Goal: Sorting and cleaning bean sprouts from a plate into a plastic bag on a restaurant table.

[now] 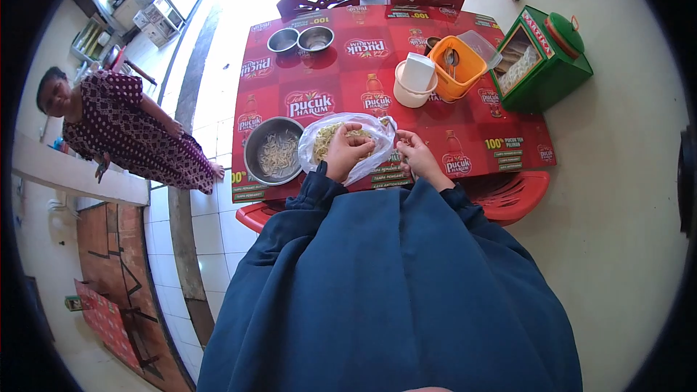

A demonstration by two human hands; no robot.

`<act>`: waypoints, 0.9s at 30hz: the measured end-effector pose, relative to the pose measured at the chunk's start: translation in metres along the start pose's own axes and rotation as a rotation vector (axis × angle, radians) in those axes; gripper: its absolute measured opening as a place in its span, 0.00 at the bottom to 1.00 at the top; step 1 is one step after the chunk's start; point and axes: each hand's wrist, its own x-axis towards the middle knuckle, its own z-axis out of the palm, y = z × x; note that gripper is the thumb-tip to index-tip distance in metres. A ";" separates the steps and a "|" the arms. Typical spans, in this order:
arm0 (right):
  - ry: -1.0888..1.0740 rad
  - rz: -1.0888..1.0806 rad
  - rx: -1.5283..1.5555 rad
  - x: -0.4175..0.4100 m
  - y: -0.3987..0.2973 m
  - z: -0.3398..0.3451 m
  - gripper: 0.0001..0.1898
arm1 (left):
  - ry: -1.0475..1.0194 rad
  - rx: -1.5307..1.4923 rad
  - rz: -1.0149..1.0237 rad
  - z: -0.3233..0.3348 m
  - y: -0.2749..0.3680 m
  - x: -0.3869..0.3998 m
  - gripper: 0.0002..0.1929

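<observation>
A white plastic bag [372,164] with pale bean sprouts [325,139] in it lies on the red table covering near the table's front edge. My left hand [346,153] is over the bag's opening, fingers curled; whether a sprout is between them cannot be told. Just right of the bag, my right hand [418,155] has its thumb and fingertips close together, and what they may pinch is too small to tell. Left of the bag stands a round metal bowl [251,162] with pale sprouts [278,155] spread over its bottom.
Two small metal bowls [283,41] stand at the back left. A white tub [415,99] with white paper, an orange container [456,68] with spoons and a green snack tin [550,92] are at the right. Red plastic chairs [506,196] surround the table. Another person [125,125] stands at the left.
</observation>
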 end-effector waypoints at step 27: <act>0.110 0.062 -0.027 -0.016 -0.009 -0.006 0.09 | 1.075 1.071 0.297 -0.191 -0.034 -0.021 0.18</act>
